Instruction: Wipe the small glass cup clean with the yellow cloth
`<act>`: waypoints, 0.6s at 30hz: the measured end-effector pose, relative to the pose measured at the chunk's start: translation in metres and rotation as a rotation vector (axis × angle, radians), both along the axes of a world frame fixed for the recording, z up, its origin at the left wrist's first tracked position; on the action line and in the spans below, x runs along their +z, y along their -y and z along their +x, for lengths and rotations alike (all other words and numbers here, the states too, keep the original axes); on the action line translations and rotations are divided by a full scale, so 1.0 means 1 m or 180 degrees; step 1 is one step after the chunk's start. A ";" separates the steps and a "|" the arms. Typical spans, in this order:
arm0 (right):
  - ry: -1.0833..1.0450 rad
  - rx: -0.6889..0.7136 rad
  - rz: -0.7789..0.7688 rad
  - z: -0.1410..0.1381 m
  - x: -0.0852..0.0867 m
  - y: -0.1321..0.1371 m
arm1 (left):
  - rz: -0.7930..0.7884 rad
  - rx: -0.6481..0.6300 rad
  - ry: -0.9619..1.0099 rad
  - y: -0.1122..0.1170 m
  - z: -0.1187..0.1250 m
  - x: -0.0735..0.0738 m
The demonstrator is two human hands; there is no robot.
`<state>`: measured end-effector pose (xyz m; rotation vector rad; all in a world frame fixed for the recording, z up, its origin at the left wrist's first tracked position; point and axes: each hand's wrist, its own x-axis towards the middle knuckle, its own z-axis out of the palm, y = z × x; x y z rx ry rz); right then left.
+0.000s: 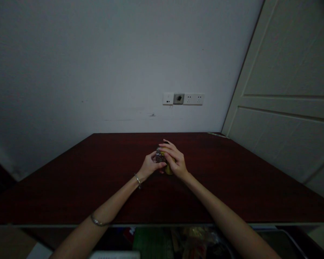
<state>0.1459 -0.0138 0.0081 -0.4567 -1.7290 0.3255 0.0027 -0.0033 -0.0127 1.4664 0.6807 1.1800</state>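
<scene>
Over the middle of the dark red table [102,187], both hands meet around a small object. Its left part is a clear, shiny piece [160,155], and its right and lower part is a yellow piece [169,170]. My left hand [150,165] grips the clear piece from the left, thumb toward me. From the right, my right hand [177,162] wraps over the top of the yellow piece. The fingers cover much of both pieces, so I cannot tell exactly what they are or whether they are joined.
Behind the table stands a pale wall with a row of sockets [183,99]. A white panelled door [286,93] borders the right side. Under the front edge, an open space holds a green item [153,242], a white item [115,255] and clear plastic wrapping [197,233].
</scene>
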 end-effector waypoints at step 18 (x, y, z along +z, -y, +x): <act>0.0164 0.0373 -0.0713 0.011 0.002 -0.011 | -0.0484 -0.0094 -0.0040 -0.001 -0.001 0.005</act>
